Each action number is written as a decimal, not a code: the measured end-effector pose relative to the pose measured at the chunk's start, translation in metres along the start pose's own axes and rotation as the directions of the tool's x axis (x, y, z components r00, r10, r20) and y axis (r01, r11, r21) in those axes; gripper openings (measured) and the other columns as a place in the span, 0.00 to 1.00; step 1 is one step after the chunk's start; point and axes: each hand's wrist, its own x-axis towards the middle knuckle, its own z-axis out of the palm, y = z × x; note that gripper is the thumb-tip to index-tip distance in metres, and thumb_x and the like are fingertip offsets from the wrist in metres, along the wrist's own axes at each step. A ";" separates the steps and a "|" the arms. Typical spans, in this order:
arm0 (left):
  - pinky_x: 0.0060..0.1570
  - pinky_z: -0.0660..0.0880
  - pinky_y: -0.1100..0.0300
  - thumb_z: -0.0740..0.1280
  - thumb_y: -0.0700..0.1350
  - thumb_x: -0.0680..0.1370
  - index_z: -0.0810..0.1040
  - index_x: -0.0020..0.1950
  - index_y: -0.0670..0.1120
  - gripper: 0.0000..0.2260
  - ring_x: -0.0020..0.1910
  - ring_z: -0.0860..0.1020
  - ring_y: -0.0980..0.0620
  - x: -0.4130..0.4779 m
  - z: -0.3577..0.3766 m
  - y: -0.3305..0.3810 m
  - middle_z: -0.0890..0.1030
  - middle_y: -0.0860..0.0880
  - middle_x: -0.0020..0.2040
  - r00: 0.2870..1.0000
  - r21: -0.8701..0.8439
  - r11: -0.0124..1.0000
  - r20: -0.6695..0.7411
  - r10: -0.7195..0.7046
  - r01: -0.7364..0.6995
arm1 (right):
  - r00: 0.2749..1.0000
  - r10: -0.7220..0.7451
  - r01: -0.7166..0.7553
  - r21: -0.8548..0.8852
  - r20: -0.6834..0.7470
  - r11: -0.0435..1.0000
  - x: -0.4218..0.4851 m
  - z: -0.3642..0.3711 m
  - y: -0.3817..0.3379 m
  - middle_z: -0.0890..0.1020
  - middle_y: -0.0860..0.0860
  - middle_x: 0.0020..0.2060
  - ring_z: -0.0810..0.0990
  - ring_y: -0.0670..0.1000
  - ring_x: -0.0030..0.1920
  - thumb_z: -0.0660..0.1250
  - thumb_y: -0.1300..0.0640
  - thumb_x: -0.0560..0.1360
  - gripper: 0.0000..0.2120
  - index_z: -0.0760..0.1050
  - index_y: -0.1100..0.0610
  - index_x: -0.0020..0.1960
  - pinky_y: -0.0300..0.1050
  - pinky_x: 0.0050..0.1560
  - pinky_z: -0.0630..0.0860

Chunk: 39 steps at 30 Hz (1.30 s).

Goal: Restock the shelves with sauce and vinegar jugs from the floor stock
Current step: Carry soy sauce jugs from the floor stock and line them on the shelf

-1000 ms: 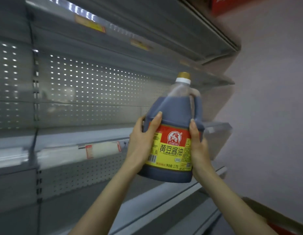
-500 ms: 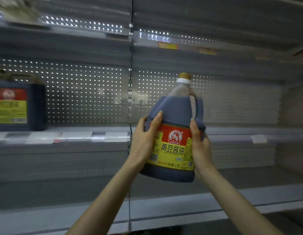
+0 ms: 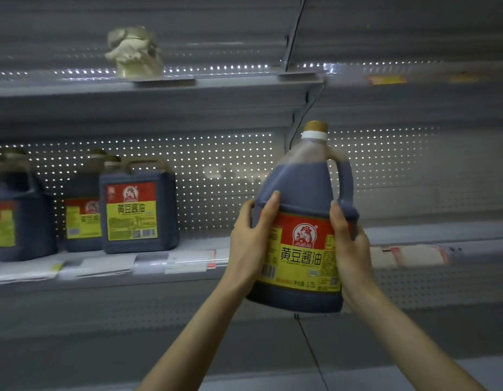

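Clasping the sauce jug (image 3: 301, 244), curled left hand (image 3: 251, 235) and right hand (image 3: 350, 249) cover its label edges.

- Your jug (image 3: 301, 193): dark sauce, gold cap, red-and-yellow label facing you, upright, raised before the shelf (image 3: 202, 244).
- On that shelf, left: square jug (image 3: 139, 210), back jug (image 3: 81, 218), edge jug (image 3: 19, 221), all upright.

Three sauce jugs (image 3: 139, 213) on the shelf (image 3: 199, 245), one held jug (image 3: 301, 221), one pale object (image 3: 134, 52) above.
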 end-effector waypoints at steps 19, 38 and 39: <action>0.42 0.80 0.58 0.62 0.67 0.67 0.72 0.61 0.51 0.28 0.46 0.83 0.50 0.044 -0.138 -0.001 0.82 0.46 0.51 0.950 -0.032 0.967 -0.200 0.240 -0.251 | 0.920 -0.241 0.226 0.083 0.309 0.971 0.036 0.147 0.026 0.82 0.51 0.45 0.83 0.51 0.47 0.72 0.35 0.63 0.29 0.71 0.52 0.54 0.39 0.44 0.78; 0.48 0.78 0.57 0.58 0.66 0.72 0.74 0.56 0.51 0.23 0.47 0.83 0.51 0.148 -0.112 -0.089 0.83 0.46 0.50 0.979 0.044 0.996 -0.195 -0.062 0.072 | 0.991 0.037 -0.015 -0.170 0.129 0.985 0.142 0.135 0.112 0.84 0.50 0.47 0.83 0.48 0.44 0.67 0.25 0.57 0.40 0.73 0.52 0.57 0.44 0.49 0.81; 0.45 0.78 0.60 0.58 0.64 0.75 0.74 0.56 0.49 0.21 0.45 0.83 0.53 0.152 -0.114 -0.094 0.83 0.47 0.48 0.975 0.046 0.994 -0.205 -0.088 0.100 | 0.988 0.089 -0.064 -0.189 0.128 0.980 0.145 0.136 0.115 0.84 0.50 0.47 0.84 0.50 0.46 0.66 0.21 0.52 0.46 0.73 0.53 0.58 0.51 0.53 0.80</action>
